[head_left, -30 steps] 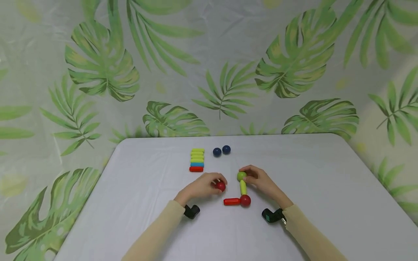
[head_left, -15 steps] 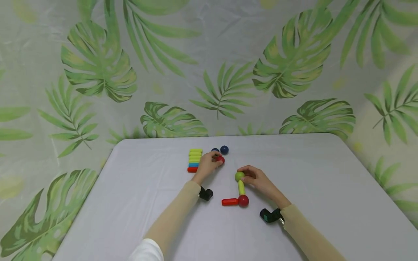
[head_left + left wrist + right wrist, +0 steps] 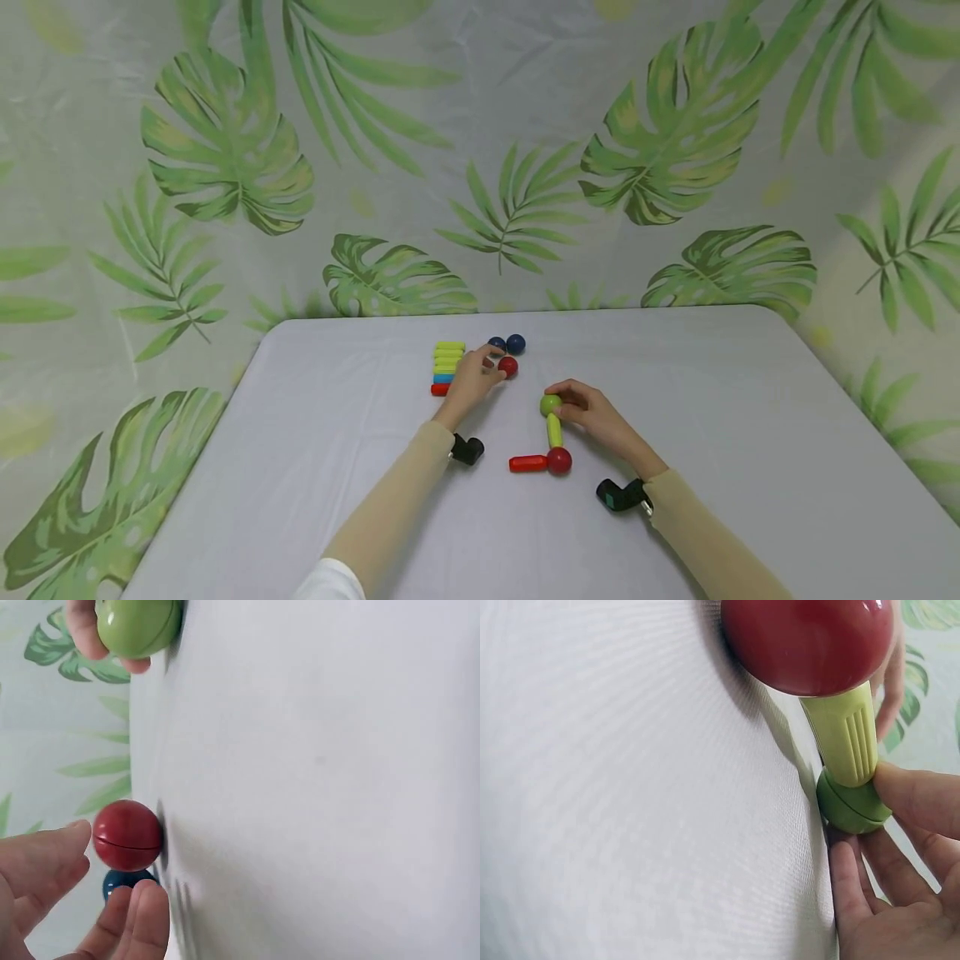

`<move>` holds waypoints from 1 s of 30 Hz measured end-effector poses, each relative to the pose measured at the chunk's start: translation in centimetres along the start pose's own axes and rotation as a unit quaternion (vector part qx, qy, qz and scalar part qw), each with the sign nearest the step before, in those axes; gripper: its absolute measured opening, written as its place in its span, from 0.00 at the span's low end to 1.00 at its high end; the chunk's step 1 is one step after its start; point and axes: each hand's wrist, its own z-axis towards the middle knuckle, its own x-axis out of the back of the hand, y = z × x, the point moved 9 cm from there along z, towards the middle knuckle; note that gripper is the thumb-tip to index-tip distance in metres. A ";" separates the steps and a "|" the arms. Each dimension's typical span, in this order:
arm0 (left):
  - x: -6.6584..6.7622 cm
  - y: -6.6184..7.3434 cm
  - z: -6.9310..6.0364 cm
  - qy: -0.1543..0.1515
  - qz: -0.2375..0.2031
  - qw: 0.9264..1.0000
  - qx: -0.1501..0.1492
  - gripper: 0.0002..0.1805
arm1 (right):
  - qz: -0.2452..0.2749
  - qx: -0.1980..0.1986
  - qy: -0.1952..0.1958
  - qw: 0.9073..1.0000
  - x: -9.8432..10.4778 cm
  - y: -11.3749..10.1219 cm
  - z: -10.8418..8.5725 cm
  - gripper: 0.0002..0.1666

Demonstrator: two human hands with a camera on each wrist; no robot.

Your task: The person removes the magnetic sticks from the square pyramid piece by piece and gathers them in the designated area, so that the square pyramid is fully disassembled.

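Observation:
In the head view my left hand [image 3: 468,385] is just left of a red ball [image 3: 508,367] resting on the table. The left wrist view shows the thumb and fingers spread around this red ball [image 3: 127,835], with small gaps between. My right hand [image 3: 597,414] pinches a green ball [image 3: 550,405] at the far end of a yellow-green stick [image 3: 554,432]. The stick's near end meets another red ball [image 3: 559,461], and a red stick [image 3: 528,463] extends leftward from it. In the right wrist view the thumb and fingers grip the green ball [image 3: 849,804].
Two dark blue balls [image 3: 516,343] lie just beyond the loose red ball. Left of my left hand is a stacked row of sticks: several yellow-green ones [image 3: 449,353], a blue one [image 3: 443,378] and a red one [image 3: 440,389], partly covered by the hand. A white cloth covers the table [image 3: 360,450].
My left hand carried the red ball forward to beside the blue balls, let it go and drew slightly back to the left. My right hand has stayed on the green ball.

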 end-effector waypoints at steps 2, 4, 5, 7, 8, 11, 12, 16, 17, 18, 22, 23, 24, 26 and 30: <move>-0.2 0.4 -0.9 -0.031 -0.011 0.999 -0.025 0.14 | 0.000 0.000 -0.001 1.000 0.0 0.0 0.0 0.18; -1.0 1.3 -2.3 -0.095 -0.018 0.993 -0.066 0.12 | -0.002 -0.001 -0.001 1.000 0.0 0.0 0.0 0.18; -1.7 1.7 -3.2 -0.137 -0.020 0.987 -0.085 0.12 | -0.003 0.000 -0.001 1.000 0.0 0.0 0.0 0.18; -3.4 2.6 -5.2 -0.225 -0.009 0.966 -0.123 0.12 | -0.002 0.002 0.000 1.000 0.1 0.1 0.0 0.18; -4.2 3.0 -6.3 -0.262 0.005 0.955 -0.141 0.13 | -0.001 0.003 0.001 1.000 0.2 0.1 0.0 0.18; -6.0 3.8 -8.5 -0.315 0.068 0.929 -0.184 0.16 | 0.003 0.010 -0.001 1.000 0.2 0.0 0.0 0.18; -6.3 4.0 -8.8 -0.315 0.090 0.924 -0.195 0.17 | 0.005 0.012 -0.002 1.000 0.2 0.0 0.0 0.18; -6.7 4.5 -9.3 -0.289 0.160 0.918 -0.221 0.17 | 0.004 0.013 -0.005 1.000 0.0 0.0 0.1 0.18; -6.6 4.7 -9.4 -0.285 0.170 0.916 -0.226 0.17 | 0.003 0.011 -0.004 1.000 0.0 0.1 0.1 0.18; -6.6 4.9 -9.5 -0.282 0.179 0.914 -0.230 0.17 | 0.002 0.009 -0.003 1.000 0.0 0.1 0.1 0.18; -5.3 4.6 -9.3 -0.259 0.166 0.925 -0.224 0.17 | 0.008 0.003 -0.001 1.000 -0.1 0.2 0.1 0.18; -4.7 4.2 -9.0 -0.246 0.152 0.933 -0.213 0.16 | 0.007 0.005 -0.002 1.000 -0.2 0.2 0.1 0.18; -3.9 3.6 -8.6 -0.227 0.138 0.944 -0.198 0.16 | 0.006 0.005 -0.002 1.000 -0.2 0.1 0.1 0.18; -1.8 2.3 -7.7 -0.179 0.119 0.963 -0.162 0.13 | 0.002 0.005 -0.001 1.000 -0.2 0.1 0.1 0.18; 2.3 -1.0 -6.1 -0.088 0.118 0.985 -0.088 0.12 | 0.002 0.006 -0.002 1.000 -0.1 -0.8 -0.2 0.18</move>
